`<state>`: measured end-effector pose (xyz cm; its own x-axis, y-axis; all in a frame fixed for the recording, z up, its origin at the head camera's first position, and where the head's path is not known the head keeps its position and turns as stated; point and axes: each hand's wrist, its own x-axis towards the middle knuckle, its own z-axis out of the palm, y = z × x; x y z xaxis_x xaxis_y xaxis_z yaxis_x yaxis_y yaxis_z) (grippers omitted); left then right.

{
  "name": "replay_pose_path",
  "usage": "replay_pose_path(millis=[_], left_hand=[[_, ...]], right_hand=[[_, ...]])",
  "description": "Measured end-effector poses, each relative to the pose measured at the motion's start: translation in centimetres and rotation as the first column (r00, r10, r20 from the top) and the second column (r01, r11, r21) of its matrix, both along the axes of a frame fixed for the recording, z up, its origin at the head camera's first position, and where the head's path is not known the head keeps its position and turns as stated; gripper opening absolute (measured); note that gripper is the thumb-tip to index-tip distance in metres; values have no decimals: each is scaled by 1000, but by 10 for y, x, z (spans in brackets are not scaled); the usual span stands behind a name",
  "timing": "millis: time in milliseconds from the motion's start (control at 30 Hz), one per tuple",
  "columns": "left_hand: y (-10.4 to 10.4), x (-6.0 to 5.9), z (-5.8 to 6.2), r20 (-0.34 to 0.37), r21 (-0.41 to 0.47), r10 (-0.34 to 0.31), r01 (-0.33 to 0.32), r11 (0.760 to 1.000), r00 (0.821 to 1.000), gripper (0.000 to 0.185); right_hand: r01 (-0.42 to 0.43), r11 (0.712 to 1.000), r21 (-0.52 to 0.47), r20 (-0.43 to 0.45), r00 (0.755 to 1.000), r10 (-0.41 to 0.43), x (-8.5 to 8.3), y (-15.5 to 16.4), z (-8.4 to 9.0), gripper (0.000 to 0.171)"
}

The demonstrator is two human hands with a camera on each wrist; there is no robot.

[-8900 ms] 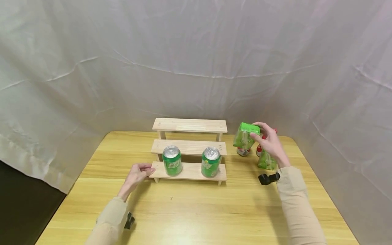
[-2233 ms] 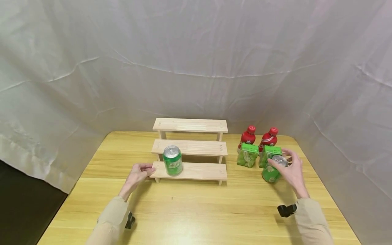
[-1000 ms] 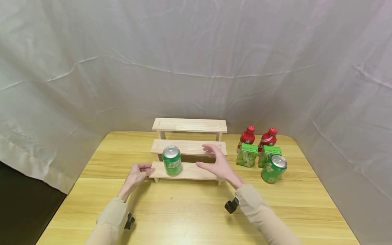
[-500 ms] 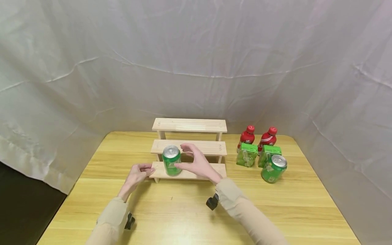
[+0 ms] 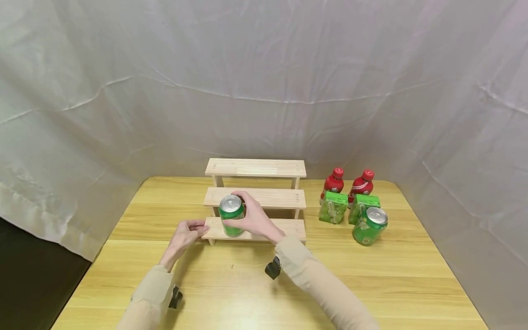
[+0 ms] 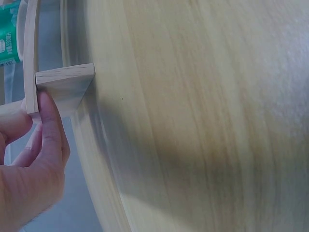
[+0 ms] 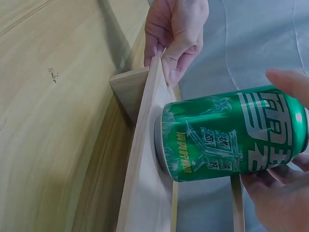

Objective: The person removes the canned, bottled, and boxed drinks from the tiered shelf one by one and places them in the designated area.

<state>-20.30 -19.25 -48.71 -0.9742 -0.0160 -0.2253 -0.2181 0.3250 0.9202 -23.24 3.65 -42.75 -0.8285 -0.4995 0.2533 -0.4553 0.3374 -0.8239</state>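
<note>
The three-tier wooden shelf [image 5: 255,167] stands at the middle back of the table. My left hand [image 5: 183,239] pinches the left end of its lowest board [image 6: 31,58] between thumb and fingers. On that board, toward the left, a green soda can [image 5: 232,215] stands upright. My right hand [image 5: 256,219] reaches round this can from the right, thumb on the near side and fingers behind. In the right wrist view the can's base [image 7: 163,145] sits on the board, and my fingers [image 7: 275,181] curl against its upper part.
Right of the shelf stand two red bottles [image 5: 333,182] [image 5: 362,184] at the back. Two green drink cartons [image 5: 333,208] [image 5: 364,204] are in front of them. Another green can [image 5: 370,227] stands before the right carton. A grey curtain [image 5: 264,91] hangs behind the table.
The right hand set a carton down by the bottles, shifted the right-hand can from the shelf to the table, then came left and closed round the remaining can. The left hand stayed put.
</note>
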Motion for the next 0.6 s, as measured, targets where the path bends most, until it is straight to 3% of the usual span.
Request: replay_pose_path(millis=[600], left_hand=[[1, 1, 2, -17, -18, -1, 1, 1000, 1000, 40]], right_hand=[[79, 997, -16, -18, 997, -79, 5, 5, 4, 66]])
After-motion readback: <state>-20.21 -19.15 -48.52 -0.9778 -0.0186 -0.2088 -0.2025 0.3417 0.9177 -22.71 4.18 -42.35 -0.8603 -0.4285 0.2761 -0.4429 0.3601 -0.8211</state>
